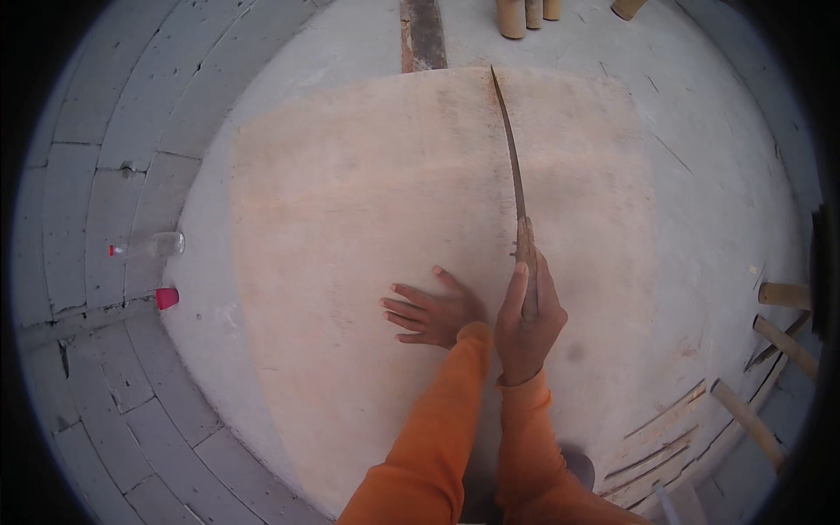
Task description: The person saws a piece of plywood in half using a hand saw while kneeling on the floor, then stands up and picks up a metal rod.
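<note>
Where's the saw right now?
In the head view, the saw is just right of the middle, gripped in the right hand, its blade over the board.

Bottle (pixel 166 244) left of board (pixel 350 219); poles (pixel 748 423) right.

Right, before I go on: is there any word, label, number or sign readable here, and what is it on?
None readable.
Saw in the right hand: no lettering seen.
Board under the left hand: only marks and stains.
Clear bottle: too small to tell.
</note>
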A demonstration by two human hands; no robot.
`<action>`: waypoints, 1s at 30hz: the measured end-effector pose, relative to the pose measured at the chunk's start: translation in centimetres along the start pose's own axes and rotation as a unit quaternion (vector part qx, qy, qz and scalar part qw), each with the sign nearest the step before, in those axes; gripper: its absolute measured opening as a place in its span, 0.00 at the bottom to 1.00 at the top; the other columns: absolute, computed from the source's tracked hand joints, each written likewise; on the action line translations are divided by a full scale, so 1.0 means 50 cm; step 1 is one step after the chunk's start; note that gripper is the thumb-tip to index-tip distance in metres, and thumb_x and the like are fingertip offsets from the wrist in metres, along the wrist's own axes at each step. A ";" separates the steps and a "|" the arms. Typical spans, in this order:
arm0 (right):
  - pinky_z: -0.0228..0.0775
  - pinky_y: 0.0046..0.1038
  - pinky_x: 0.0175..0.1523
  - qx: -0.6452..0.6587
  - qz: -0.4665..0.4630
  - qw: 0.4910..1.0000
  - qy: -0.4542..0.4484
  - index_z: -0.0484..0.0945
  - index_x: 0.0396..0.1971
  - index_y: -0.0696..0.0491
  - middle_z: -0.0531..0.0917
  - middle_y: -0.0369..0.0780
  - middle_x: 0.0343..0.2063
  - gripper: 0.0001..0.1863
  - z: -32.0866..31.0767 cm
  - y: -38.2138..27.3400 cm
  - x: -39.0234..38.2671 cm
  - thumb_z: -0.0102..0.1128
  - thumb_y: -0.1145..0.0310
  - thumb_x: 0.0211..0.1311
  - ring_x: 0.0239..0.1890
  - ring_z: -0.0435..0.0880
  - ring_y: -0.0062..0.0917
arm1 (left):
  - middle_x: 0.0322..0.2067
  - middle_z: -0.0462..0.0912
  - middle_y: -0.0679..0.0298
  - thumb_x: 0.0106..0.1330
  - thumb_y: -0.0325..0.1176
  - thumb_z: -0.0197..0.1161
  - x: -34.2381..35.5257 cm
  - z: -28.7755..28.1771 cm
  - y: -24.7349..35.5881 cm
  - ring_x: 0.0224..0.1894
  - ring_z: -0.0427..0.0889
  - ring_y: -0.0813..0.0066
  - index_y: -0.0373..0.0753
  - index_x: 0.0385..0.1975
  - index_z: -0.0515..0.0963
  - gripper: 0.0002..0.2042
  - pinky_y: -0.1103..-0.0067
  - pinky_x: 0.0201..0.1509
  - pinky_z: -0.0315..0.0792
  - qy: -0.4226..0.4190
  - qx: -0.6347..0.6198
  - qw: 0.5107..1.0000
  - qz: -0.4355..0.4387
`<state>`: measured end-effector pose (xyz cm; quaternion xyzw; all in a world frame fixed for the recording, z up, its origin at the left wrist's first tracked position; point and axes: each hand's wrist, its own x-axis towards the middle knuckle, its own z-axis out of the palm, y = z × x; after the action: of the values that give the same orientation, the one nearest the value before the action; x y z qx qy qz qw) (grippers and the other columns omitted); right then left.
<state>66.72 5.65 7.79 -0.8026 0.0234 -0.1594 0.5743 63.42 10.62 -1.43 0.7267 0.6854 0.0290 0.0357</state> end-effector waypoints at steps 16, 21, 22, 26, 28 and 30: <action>0.80 0.40 0.47 -0.005 -0.021 0.996 -0.084 0.77 0.54 0.72 0.87 0.61 0.35 0.22 0.085 -0.001 0.262 0.57 0.65 0.74 0.40 0.90 0.49 | 0.79 0.49 0.49 0.74 0.68 0.42 -0.018 0.020 -0.001 0.81 0.46 0.54 0.43 0.78 0.53 0.42 0.45 0.79 0.41 0.016 0.007 1.000 0.020; 0.81 0.37 0.43 -0.038 -0.001 0.998 -0.058 0.77 0.54 0.72 0.87 0.59 0.34 0.22 0.091 0.002 0.256 0.57 0.66 0.75 0.36 0.90 0.49 | 0.79 0.47 0.48 0.75 0.67 0.42 -0.032 0.000 0.016 0.82 0.44 0.54 0.41 0.78 0.52 0.42 0.45 0.79 0.40 -0.032 -0.010 0.999 0.018; 0.81 0.36 0.43 -0.044 -0.002 0.998 -0.049 0.77 0.54 0.72 0.87 0.59 0.34 0.22 0.086 -0.002 0.248 0.57 0.66 0.75 0.35 0.90 0.49 | 0.79 0.47 0.48 0.75 0.67 0.42 -0.032 0.003 0.015 0.82 0.43 0.54 0.41 0.78 0.52 0.42 0.45 0.80 0.40 -0.031 -0.013 0.999 0.019; 0.79 0.31 0.34 -0.034 -0.005 0.999 -0.026 0.78 0.55 0.68 0.89 0.53 0.32 0.17 -0.022 -0.032 0.022 0.59 0.72 0.73 0.31 0.91 0.32 | 0.79 0.45 0.48 0.75 0.67 0.42 -0.013 0.001 -0.001 0.82 0.41 0.55 0.41 0.78 0.51 0.42 0.45 0.80 0.38 -0.039 -0.012 0.999 0.002; 0.77 0.28 0.30 -0.027 -0.041 0.999 -0.005 0.79 0.56 0.67 0.88 0.51 0.29 0.17 -0.041 -0.023 -0.027 0.61 0.74 0.72 0.27 0.89 0.26 | 0.79 0.46 0.48 0.75 0.67 0.42 -0.015 -0.012 0.002 0.82 0.41 0.55 0.41 0.78 0.51 0.42 0.45 0.80 0.38 -0.028 -0.016 0.999 0.005; 0.75 0.28 0.28 -0.032 -0.040 0.999 -0.008 0.79 0.56 0.67 0.87 0.49 0.26 0.17 -0.021 0.001 -0.003 0.61 0.73 0.72 0.23 0.85 0.23 | 0.79 0.46 0.48 0.75 0.67 0.42 -0.019 -0.010 0.006 0.82 0.41 0.54 0.41 0.78 0.51 0.42 0.46 0.80 0.38 -0.027 -0.016 0.999 0.008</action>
<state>66.27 4.68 8.00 -0.8218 -0.0079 -0.1752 0.5421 63.63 9.67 -0.89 0.7317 0.6781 0.0206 0.0661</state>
